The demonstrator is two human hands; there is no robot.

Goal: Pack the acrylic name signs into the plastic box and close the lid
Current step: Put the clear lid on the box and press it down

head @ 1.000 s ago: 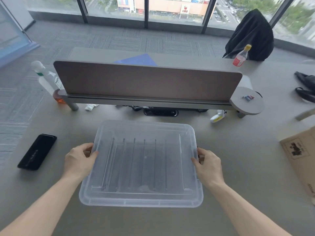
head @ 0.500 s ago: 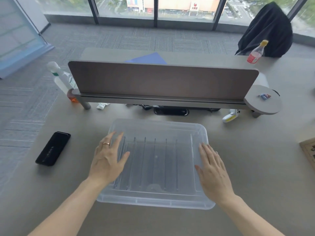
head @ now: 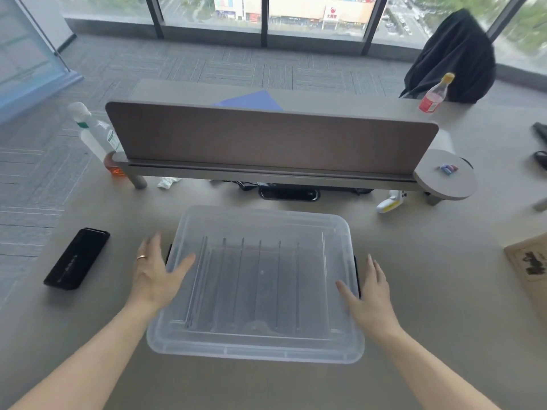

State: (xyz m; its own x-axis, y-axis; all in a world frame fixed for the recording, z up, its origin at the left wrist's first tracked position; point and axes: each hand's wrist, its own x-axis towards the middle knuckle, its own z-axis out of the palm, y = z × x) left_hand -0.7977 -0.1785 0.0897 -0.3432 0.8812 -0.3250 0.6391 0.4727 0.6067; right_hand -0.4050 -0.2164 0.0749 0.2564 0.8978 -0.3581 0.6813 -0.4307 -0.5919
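Observation:
A translucent plastic box (head: 257, 346) sits on the grey desk in front of me with its lid (head: 260, 220) on top. Through the lid I see several upright acrylic name signs (head: 251, 279) standing in a row inside. A black latch shows on each short side. My left hand (head: 155, 272) is flat and open at the box's left edge, thumb lying on the lid. My right hand (head: 370, 294) is flat and open at the right edge, beside the right latch (head: 356, 273), thumb on the lid. Neither hand grips anything.
A black case (head: 77, 258) lies to the left. A desk divider (head: 266, 140) stands behind the box, with bottles (head: 94, 134) at its left end. A white and yellow tool (head: 390, 201) lies at the back right; a cardboard box (head: 529, 267) sits at the right edge.
Both hands went from gripping the box's sides to lying flat on the lid, then slid outward to its left and right edges.

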